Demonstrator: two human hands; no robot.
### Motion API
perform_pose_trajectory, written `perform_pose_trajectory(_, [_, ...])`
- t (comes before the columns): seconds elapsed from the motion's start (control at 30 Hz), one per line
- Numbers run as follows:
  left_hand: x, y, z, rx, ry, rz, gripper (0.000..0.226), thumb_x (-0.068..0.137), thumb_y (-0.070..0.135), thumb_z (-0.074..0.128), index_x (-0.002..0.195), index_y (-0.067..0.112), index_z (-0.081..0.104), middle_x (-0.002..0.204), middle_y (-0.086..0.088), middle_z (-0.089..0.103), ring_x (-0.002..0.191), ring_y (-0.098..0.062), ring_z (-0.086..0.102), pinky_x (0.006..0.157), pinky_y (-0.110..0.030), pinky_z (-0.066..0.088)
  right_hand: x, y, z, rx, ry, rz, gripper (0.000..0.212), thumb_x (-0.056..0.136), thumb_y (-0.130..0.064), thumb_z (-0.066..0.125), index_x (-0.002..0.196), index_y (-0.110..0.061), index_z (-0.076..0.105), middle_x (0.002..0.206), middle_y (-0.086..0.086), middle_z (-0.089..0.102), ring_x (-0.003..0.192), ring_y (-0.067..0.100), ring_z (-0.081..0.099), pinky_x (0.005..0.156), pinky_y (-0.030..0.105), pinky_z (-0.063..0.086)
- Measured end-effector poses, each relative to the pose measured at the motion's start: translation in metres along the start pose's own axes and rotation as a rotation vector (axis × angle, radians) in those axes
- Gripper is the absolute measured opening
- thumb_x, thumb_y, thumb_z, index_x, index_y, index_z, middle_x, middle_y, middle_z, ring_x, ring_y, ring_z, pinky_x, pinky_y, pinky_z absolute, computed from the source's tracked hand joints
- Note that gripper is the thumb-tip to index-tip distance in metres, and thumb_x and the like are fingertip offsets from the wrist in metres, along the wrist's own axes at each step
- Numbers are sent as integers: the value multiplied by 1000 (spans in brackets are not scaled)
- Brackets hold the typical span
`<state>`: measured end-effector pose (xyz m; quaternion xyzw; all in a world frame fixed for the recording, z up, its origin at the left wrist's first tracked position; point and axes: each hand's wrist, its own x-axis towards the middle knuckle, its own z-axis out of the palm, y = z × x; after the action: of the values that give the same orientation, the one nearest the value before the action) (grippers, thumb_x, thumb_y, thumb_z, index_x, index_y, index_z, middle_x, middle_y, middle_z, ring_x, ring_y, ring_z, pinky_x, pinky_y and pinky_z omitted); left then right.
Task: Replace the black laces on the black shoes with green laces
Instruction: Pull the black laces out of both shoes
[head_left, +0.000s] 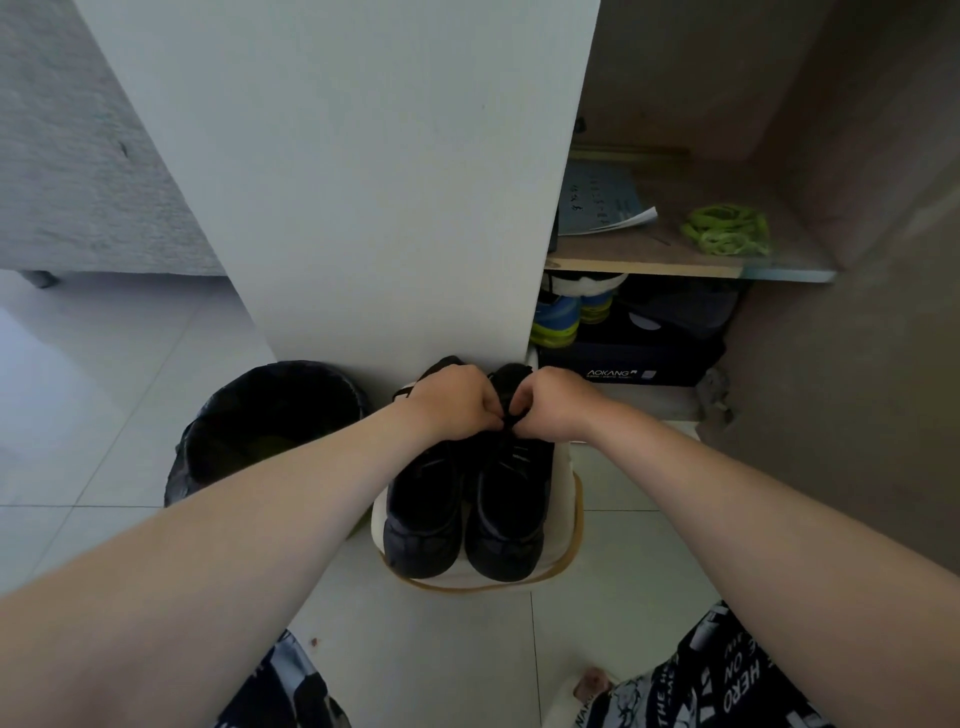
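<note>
Two black shoes stand side by side on a white stool (563, 499), toes toward me: the left shoe (423, 512) and the right shoe (509, 514). My left hand (457, 402) and my right hand (553, 402) meet over the top of the right shoe, and the fingers of both pinch its black lace (511, 418) near the tongue. The heels of both shoes are hidden behind my hands. A bundle of green laces (727, 236) lies on the open cupboard shelf (644, 262) up to the right.
A black-lined bin (265, 415) stands left of the stool. A white cupboard door (363, 182) rises behind the shoes. Papers (602, 202) lie on the shelf; below it are blue-green sneakers (561, 317) and a dark shoebox (628, 364). Pale floor tiles surround the stool.
</note>
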<state>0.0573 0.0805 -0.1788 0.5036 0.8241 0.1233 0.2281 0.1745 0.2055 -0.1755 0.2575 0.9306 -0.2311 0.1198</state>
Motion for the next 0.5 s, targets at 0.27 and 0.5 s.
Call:
perform_pose_trajectory(0.27, [-3,-4,2,-83,79,26,12,86,34,69,94,31,78,87,16,67,86,-6,61,73,-20,41,2,1,2,-20,21,-71,10,83,-30,70,77,-37,66,89,-12,67,90,15,64,71,28,48])
perform_pose_trajectory(0.5, [-3,2,5,47,57,26,26,99,29,44,109,13,61,111,-7,65,102,-28,61,79,-32,43,6,6,0,122,106,-78,12,83,-25,73,84,-34,66,94,-12,66,95,15,65,83,32,54])
